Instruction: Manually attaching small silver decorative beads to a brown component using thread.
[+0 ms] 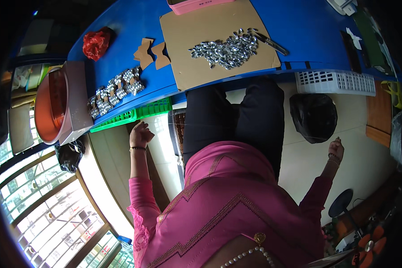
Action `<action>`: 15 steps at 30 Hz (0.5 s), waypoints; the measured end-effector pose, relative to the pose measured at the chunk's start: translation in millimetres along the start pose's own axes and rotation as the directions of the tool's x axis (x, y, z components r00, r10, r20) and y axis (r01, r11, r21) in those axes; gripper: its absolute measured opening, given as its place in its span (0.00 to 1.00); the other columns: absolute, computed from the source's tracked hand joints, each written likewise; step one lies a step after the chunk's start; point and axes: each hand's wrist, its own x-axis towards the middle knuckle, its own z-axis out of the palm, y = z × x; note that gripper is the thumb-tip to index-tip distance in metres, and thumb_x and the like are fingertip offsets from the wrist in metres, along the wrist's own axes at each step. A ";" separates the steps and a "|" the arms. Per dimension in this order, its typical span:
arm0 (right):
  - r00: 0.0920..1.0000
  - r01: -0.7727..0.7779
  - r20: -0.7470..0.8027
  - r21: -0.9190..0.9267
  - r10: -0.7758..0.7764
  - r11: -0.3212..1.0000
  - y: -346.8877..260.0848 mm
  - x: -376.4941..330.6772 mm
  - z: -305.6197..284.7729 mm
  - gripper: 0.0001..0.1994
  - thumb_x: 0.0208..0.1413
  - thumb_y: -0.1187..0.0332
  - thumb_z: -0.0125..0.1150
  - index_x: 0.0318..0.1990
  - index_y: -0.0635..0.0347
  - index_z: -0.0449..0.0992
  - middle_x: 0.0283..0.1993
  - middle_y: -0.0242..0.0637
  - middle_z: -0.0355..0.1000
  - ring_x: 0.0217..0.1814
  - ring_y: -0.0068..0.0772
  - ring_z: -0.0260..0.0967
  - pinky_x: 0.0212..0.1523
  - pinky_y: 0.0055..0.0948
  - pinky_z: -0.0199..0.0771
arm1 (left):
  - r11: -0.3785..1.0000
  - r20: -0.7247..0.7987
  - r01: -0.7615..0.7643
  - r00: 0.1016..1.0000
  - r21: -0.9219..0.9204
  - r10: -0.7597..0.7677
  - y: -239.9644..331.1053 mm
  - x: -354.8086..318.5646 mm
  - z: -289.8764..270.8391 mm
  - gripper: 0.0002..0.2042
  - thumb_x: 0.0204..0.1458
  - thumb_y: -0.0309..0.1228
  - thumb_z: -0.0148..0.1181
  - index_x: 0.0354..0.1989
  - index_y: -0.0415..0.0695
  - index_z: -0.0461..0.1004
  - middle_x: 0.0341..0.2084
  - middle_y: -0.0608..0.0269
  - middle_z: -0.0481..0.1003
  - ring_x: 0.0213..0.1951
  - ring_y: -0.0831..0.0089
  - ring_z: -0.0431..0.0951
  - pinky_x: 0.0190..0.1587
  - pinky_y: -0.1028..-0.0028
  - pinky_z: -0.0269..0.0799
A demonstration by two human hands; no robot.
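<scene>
My left hand (141, 135) is held out to the left, just below the green basket (154, 107), with its fingers pinched together. Far out to the right, my right hand (336, 148) is closed too, fingertips together, below a black plastic bag (313, 118). A faint thin line, looking like thread, stretches across my lap from one hand toward the other; most of it is too fine to make out. In front of me, a pile of shiny silver gem-like pieces (228, 50) lies on a cardboard sheet (183, 44). Dark-handled tweezers or a similar slim tool (272, 43) rest at the pile's right.
The blue table (120, 27) holds brown card pieces (160, 56), bundled silver strands (116, 91), a red plastic bag (96, 43) and a pink tray (198, 4). A white basket (335, 83) hangs at the table's near right edge. An orange tub (49, 107) stands at left.
</scene>
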 end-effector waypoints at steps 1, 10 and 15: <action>1.000 -0.017 -0.007 -0.063 0.017 0.998 -0.5 -4.1 10.2 0.03 0.55 0.72 0.50 0.33 0.62 0.66 0.28 0.31 0.69 0.20 0.17 0.62 0.21 0.12 0.69 | 1.000 0.000 0.002 1.000 -0.022 -0.002 0.5 -0.8 0.5 0.04 0.47 0.27 0.54 0.25 0.46 0.66 0.21 0.66 0.69 0.18 0.78 0.66 0.17 0.76 0.59; 0.987 0.057 -0.145 -0.092 -0.070 0.994 0.8 -23.6 52.3 0.07 0.53 0.76 0.51 0.40 0.65 0.67 0.23 0.30 0.64 0.20 0.18 0.61 0.26 0.11 0.72 | 0.999 -0.095 0.014 0.995 0.034 -0.011 6.7 -14.1 22.0 0.06 0.47 0.20 0.49 0.23 0.45 0.64 0.19 0.70 0.66 0.21 0.79 0.64 0.26 0.81 0.60; 0.993 -0.035 0.115 0.027 0.032 0.999 -2.2 -8.0 13.5 0.11 0.53 0.75 0.52 0.44 0.65 0.67 0.25 0.31 0.66 0.21 0.17 0.63 0.27 0.12 0.72 | 0.997 -0.104 0.007 0.995 0.071 0.001 8.2 -13.0 22.0 0.05 0.48 0.20 0.49 0.23 0.45 0.64 0.19 0.70 0.66 0.21 0.79 0.64 0.26 0.80 0.61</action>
